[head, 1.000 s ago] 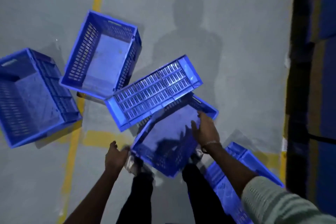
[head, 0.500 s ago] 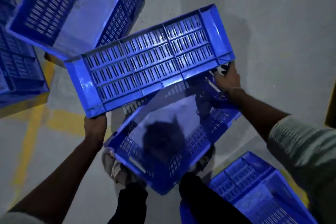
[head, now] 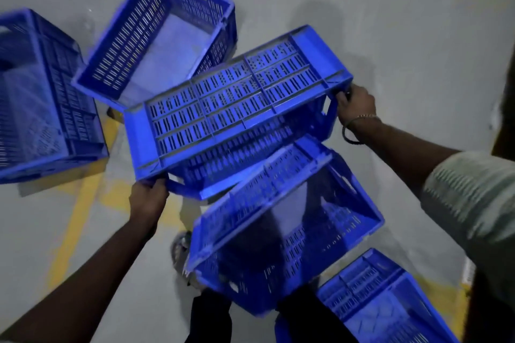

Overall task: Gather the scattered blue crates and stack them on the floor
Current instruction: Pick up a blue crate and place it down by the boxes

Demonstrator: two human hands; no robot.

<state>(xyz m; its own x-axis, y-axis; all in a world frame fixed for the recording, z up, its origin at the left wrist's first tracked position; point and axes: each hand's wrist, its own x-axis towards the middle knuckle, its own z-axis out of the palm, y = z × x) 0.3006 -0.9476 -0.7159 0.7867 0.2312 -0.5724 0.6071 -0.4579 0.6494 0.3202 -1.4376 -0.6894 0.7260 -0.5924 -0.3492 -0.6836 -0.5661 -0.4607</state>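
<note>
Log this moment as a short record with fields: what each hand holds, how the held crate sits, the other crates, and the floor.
left hand: grips the near-left corner of the held crate
right hand: grips that crate's far-right end
held crate: tipped, slotted side wall facing the camera
crate below: open side up, by the person's feet
other crates: one open-topped crate ahead, one at far left, one at lower right
floor: grey with yellow lines

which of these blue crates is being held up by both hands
The tipped crate in the middle, slotted side facing up, left hand and right hand gripping its ends.
</note>
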